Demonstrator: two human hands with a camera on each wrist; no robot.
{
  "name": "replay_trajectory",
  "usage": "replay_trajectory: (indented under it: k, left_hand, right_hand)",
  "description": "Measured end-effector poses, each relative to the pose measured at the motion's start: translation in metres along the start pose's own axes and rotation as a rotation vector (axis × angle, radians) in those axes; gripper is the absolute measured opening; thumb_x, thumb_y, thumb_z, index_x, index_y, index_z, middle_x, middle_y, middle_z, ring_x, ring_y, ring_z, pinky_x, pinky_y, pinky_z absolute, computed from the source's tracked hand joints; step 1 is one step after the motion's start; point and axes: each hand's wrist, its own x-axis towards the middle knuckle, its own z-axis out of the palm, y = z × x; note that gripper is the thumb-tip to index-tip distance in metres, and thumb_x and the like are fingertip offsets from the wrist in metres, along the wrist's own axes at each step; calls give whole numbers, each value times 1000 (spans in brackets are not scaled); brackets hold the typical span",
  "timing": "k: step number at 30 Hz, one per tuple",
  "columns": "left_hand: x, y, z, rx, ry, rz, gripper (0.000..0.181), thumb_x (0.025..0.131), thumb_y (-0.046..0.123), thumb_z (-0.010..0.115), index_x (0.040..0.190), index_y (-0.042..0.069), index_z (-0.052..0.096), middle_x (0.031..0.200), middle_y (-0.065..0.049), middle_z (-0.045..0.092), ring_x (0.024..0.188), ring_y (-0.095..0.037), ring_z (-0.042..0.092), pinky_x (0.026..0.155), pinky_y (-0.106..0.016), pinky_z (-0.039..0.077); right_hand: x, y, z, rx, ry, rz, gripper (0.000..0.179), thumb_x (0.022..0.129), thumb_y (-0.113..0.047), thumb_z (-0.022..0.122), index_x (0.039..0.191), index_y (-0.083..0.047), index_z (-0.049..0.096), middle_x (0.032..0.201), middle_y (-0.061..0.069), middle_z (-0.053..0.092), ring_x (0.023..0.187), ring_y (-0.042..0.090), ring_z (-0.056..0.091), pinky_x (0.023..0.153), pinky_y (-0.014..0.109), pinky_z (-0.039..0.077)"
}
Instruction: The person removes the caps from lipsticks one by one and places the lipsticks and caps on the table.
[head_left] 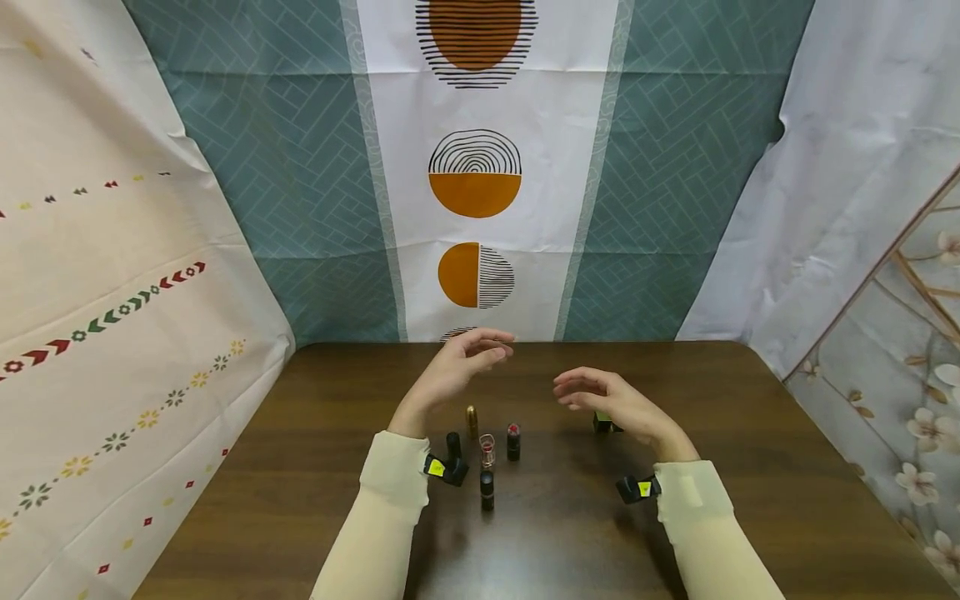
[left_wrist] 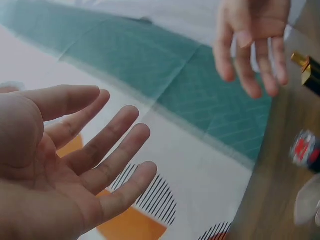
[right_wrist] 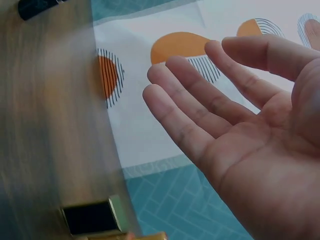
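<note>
My left hand [head_left: 459, 367] is raised over the table behind a loose group of lipsticks, its fingers relaxed with nothing in them. My right hand [head_left: 618, 404] hovers farther right, fingers loosely spread, palm bare in the right wrist view. In the group stand a gold tube [head_left: 472, 422], a clear-topped pinkish lipstick [head_left: 487, 451], a black lipstick with a red top under a clear cap [head_left: 513, 442] and a plain black tube [head_left: 487, 491]. Another black tube [head_left: 453, 445] shows beside my left wrist. Partly hidden beneath my right hand is a black and gold lipstick piece [right_wrist: 90, 218].
The dark wooden table [head_left: 570, 542] reaches back to a hanging cloth [head_left: 660, 208] with teal bands and orange circles. Patterned cloth [head_left: 112, 333] hangs at the left, and a floral panel [head_left: 885, 400] stands on the right. Each wrist wears a small black camera.
</note>
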Motion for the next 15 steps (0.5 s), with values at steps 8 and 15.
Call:
replay_trajectory:
  k: [8, 15]
  left_hand:
    - [-9, -15, -16, -60, 40, -76, 31, 108, 15, 59, 137, 8, 63, 129, -13, 68, 123, -27, 65, 114, -47, 43]
    - [-16, -39, -28, 47, -26, -114, 33, 107, 20, 61, 139, 12, 63, 133, -10, 66, 126, -28, 61, 111, -50, 46]
  right_hand:
    - [10, 0, 14, 58, -21, -10, 39, 107, -11, 58, 145, -2, 54, 137, 20, 61, 130, 54, 54, 105, 49, 51]
    - [18, 4, 23, 85, -51, -2, 40, 108, -13, 57, 146, -4, 53, 140, 25, 58, 132, 54, 51, 109, 62, 44]
